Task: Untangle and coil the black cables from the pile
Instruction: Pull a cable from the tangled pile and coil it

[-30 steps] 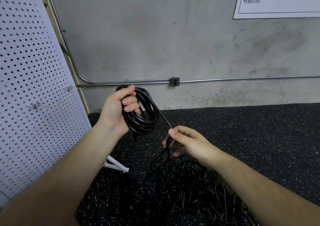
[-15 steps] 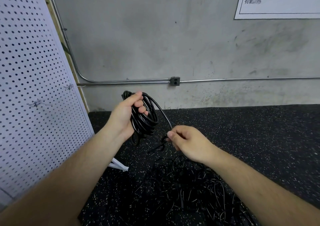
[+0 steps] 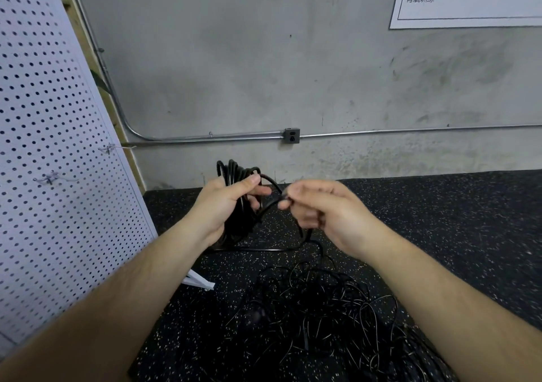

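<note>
Item: coil [image 3: 234, 173] of black cable, several turns bundled together; long axis roughly upright, top loops standing above the thumb toward the wall [image 3: 264, 59], lower loops hanging below the palm.

Position relative to fingers: the bundle passes through the left hand [image 3: 223, 208]; thumb [image 3: 249, 180] lies across the near side of the turns, the other fingers curl round the far side; grip closed round the bundle.

Loose strand [image 3: 265, 249]: leaves the coil, arcs rightward to the right hand [image 3: 328, 214], drops below that hand and runs left along the floor [image 3: 440, 220] under both wrists.

Right hand: just beside the left, at the same height; fingertips [image 3: 284, 204] drawn together in a narrow pinch on the strand; remaining fingers curled in; hand blurred, so the exact contact cannot be told.

Pile [image 3: 319, 308]: tangled thin black cables on the floor, below and between the forearms, nearer the camera than the coil; whether the strand joins it cannot be told.

Surroundings: black speckled rubber floor; grey concrete wall; metal conduit [image 3: 410, 129] along the wall with a small outlet box [image 3: 291, 135]; white pegboard [image 3: 52, 117] leaning at left, with its white foot [image 3: 201, 282] on the floor; white poster [image 3: 469, 0] at upper right.
</note>
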A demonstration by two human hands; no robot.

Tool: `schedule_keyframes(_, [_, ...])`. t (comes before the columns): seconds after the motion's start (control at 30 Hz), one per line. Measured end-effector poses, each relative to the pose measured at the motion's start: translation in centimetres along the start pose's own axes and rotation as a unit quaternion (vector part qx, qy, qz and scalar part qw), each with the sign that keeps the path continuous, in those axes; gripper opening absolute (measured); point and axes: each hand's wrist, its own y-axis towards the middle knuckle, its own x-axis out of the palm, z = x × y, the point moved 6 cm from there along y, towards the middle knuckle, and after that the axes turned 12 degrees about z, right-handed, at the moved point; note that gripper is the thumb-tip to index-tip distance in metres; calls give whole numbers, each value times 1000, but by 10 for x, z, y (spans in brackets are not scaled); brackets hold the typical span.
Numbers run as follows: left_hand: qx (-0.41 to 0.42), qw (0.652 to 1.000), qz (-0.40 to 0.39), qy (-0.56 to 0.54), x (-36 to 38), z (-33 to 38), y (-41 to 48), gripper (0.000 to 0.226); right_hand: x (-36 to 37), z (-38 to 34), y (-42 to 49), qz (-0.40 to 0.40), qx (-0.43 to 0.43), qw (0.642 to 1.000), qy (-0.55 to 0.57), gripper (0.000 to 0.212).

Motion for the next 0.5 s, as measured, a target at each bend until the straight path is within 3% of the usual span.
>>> schedule_keyframes(0.07, [-6, 999, -32, 30, 4, -3, -2, 51, -8, -2, 5, 32, 23, 997, 73, 26])
schedule_keyframes(0.3, [-49, 993, -88, 56, 11, -8, -9, 42, -41, 12, 13, 151, 82, 961, 219, 26])
schedule_keyframes(0.4, [-73, 992, -102, 1, 9, -11, -7, 35, -56, 16, 12, 188, 93, 941, 267, 24])
schedule_keyframes(0.5, [-109, 983, -114, -99, 15, -9, -6, 22, -62, 21, 10, 218, 105, 939, 243, 22])
